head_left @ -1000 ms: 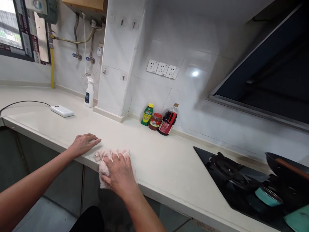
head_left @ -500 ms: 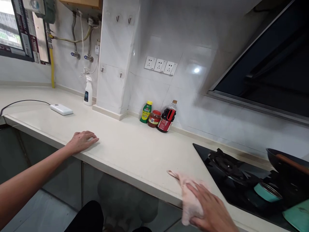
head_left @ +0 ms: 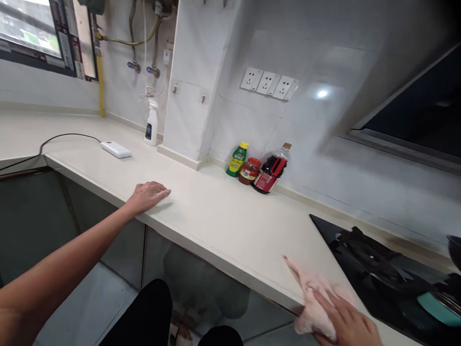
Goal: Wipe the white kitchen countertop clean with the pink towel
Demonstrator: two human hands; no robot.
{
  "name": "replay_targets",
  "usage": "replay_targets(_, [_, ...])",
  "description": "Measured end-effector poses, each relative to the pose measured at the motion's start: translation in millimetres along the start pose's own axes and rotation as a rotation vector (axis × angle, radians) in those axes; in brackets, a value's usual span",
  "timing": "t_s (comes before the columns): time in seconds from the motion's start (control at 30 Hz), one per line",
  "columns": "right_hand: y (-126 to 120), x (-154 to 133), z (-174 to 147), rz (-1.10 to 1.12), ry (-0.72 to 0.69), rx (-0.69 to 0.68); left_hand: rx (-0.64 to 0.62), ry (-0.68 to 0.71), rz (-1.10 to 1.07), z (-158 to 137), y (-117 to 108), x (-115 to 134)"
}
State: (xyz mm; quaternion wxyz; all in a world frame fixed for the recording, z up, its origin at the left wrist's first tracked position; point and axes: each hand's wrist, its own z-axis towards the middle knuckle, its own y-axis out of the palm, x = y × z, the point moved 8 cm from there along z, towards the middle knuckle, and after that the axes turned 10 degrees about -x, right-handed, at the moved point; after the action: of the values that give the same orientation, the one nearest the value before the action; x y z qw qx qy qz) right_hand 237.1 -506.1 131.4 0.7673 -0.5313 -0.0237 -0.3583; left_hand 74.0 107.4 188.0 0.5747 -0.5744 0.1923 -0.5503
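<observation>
My right hand [head_left: 347,319] is closed round a pale pink cloth [head_left: 313,298], bunched under the fingers. The cloth lies on the white countertop [head_left: 223,216] near its front edge, just left of the black gas hob [head_left: 345,254]. One thin corner of it trails toward the left. Further left, my left hand [head_left: 147,196] leans on the countertop by the front edge, fingers loosely stretched out and nothing visible in them.
Against the wall stand a green bottle [head_left: 236,161], a red-lidded jar [head_left: 249,172] and a dark sauce bottle [head_left: 270,172]. A white spray bottle [head_left: 151,126] and a corded white device [head_left: 115,149] are at the left. A turquoise pot [head_left: 437,308] sits on the hob.
The view has shifted, so most things appear further right and the wok is mostly out of frame. My right hand has slid slightly right with the cloth. My left hand stays on the countertop.
</observation>
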Motion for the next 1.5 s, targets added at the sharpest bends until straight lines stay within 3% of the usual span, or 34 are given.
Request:
replay_targets(0.17, [-21.4, -130.9, 117.5, 0.113, -0.031, -0.016, 0.03, -0.006, -0.092, -8.0, -6.3, 4.6])
replay_targets(0.4, [-50.9, -336.9, 291.3, 0.3, -0.139, 0.204, 0.067, 0.002, -0.202, -11.5, -9.1, 2.0])
replay_targets(0.5, [-54.5, -392.6, 345.2, 0.253, -0.116, 0.184, 0.09, -0.035, -0.366, -9.3, -11.6, -13.5])
replay_targets(0.6, [-54.7, -415.1, 367.6, 0.254, -0.129, 0.139, 0.117, -0.082, -0.496, -7.9, -14.0, -29.9])
replay_targets(0.77, [-52.1, -404.7, 353.9, 0.277, -0.167, 0.154, 0.079, -0.057, -0.429, -8.1, -13.0, -27.0])
replay_targets(0.93, [-41.0, -369.8, 312.8, 0.319, -0.209, 0.2, 0.035, -0.052, -0.302, -8.0, -13.2, -20.7])
replay_targets(1.03, [-37.7, -329.8, 274.8, 0.314, -0.154, 0.275, 0.034, -0.073, -0.274, -6.4, -13.9, -23.9])
replay_targets(1.2, [-48.3, -252.3, 196.4, 0.074, -0.047, 0.464, -0.02, -0.064, -0.133, -5.8, -13.7, -17.3])
replay_targets(1.4, [-49.0, -166.1, 119.4, 0.008, -0.029, 0.411, -0.09, -0.062, 0.008, -2.4, -11.9, -6.9])
replay_targets(1.5, [-41.1, -124.8, 83.3, 0.003, -0.012, 0.308, -0.117, -0.072, 0.065, -0.3, -10.0, -4.8])
